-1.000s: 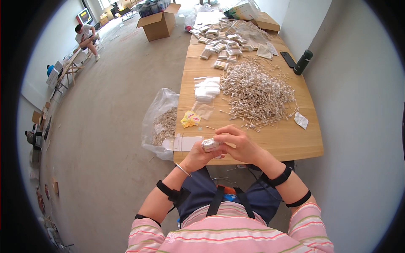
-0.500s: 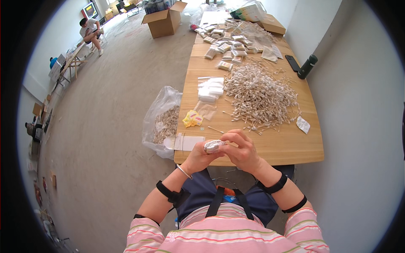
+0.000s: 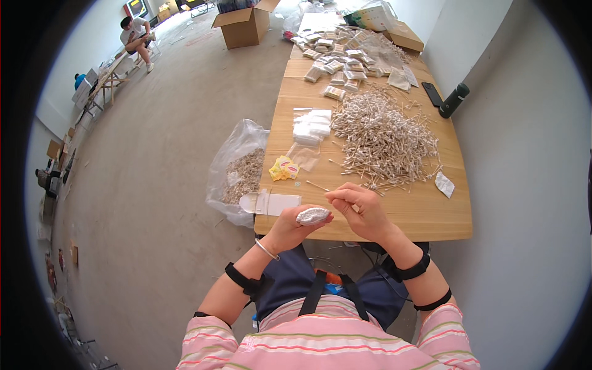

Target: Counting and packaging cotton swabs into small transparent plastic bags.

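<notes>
My left hand [image 3: 288, 229] is wrapped round a bundle of cotton swabs [image 3: 312, 216], its white tips facing up, over the table's near edge. Just right of it, my right hand [image 3: 365, 214] is closed in a pinch, fingers bent toward the left. Whatever its fingertips hold, if anything, is too small to make out. By those fingertips a single cotton swab [image 3: 317, 185] lies on the wood. Beyond my hands spreads a big heap of loose cotton swabs [image 3: 385, 139]. A white card strip [image 3: 283, 204] rests left of the bundle.
Clear plastic bags [image 3: 311, 126] and yellow labels [image 3: 283, 168] lie left of the heap. Filled packs [image 3: 336, 65] are piled farther back. A phone [image 3: 431, 94] and dark bottle [image 3: 454, 100] stand right. A plastic sack of swabs [image 3: 243, 176] is beside the table. Far left, a person [image 3: 137, 38] sits.
My right hand has drawn off the bundle, a little right, and its fingers have closed together. The left hand keeps the bundle, whose white tips now show more fully. The view has shifted slightly.
</notes>
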The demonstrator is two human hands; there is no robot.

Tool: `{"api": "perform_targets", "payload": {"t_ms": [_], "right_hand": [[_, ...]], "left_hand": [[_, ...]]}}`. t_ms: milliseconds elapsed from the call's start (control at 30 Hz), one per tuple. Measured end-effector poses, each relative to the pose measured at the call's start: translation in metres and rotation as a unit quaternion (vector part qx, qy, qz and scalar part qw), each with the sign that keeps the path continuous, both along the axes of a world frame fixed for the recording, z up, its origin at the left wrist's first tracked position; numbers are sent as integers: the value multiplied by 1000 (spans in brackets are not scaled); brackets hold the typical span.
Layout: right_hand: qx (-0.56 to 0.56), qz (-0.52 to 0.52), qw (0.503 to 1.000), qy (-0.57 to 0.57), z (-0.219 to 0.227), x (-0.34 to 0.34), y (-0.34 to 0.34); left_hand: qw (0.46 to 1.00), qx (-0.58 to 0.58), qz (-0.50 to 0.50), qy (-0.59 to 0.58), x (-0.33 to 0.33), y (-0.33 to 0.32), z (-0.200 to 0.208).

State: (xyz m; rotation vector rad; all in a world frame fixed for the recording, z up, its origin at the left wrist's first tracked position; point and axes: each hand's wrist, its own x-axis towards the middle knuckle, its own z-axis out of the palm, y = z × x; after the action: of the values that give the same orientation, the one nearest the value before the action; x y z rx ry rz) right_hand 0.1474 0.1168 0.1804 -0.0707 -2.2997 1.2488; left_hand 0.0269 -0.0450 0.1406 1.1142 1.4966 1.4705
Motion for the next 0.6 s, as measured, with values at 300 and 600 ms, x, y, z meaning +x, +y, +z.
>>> {"api": "perform_targets", "payload": {"t_ms": [300, 600], "right_hand": [[244, -6, 968, 51, 4, -3, -19], [178, -103, 978, 47, 0, -8, -38]], "left_hand": [[984, 23, -18, -175, -1, -1, -7], [991, 20, -27, -132, -2, 0, 0]]}}
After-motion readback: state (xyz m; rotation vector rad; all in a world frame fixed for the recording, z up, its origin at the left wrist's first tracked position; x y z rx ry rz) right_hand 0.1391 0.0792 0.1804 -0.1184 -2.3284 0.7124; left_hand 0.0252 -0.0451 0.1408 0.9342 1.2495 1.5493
